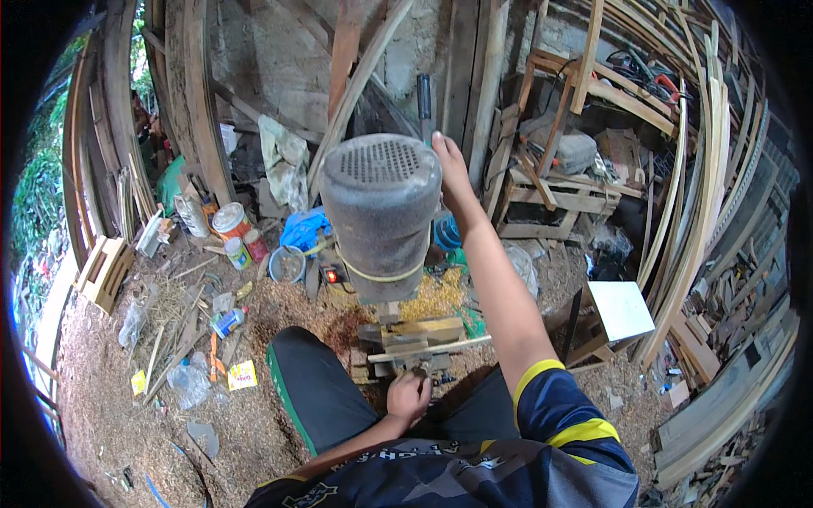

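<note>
"Strip (457, 345): lying where?"

"Just ahead of the left hand (408, 396), below the motor (381, 216) in view, along the near side of the wood blocks (428, 327)."

"Pointing which way?"

"Crosswise, left to right, with the right end angled slightly farther out."

"Nearer hand?"

"Left, clearly. Right hand (452, 167) well beyond, up at the motor's right side, by a black handle (424, 97)."

"And fingers?"

"Left: curled inward, just on the strip's near side; cannot tell whether pinching anything. Right: partly hidden near the handle; cannot tell whether spread or closed."
</note>
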`<action>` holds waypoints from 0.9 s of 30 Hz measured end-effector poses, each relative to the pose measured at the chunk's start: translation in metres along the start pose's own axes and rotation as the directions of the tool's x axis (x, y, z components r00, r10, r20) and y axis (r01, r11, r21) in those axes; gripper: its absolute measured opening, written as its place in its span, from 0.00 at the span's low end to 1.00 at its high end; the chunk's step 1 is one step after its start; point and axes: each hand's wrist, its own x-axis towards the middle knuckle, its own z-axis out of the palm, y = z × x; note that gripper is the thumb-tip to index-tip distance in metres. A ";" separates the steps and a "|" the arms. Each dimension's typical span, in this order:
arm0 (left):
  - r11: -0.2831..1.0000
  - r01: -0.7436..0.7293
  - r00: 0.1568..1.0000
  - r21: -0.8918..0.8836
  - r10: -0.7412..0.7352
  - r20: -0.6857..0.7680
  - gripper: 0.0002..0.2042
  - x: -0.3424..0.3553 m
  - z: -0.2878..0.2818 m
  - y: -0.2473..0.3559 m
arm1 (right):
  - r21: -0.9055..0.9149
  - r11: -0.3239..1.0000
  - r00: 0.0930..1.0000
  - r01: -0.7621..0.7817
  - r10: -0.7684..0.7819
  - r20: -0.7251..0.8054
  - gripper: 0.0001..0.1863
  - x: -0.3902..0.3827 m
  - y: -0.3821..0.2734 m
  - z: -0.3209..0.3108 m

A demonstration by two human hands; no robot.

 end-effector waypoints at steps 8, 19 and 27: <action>0.999 -0.007 1.000 -0.039 0.008 0.021 0.16 0.014 0.000 -0.003 | 0.024 0.995 0.993 -0.097 0.095 0.073 0.28 0.100 -0.052 0.055; 0.983 -0.171 0.985 -0.072 0.170 -0.022 0.08 -0.013 0.009 -0.010 | 0.278 0.676 0.712 -0.682 0.530 0.460 0.12 0.153 -0.071 0.056; 0.992 -0.120 0.991 -0.044 0.122 0.048 0.13 0.007 0.010 -0.025 | 0.306 0.922 0.957 -0.236 0.167 0.237 0.23 0.101 -0.165 0.044</action>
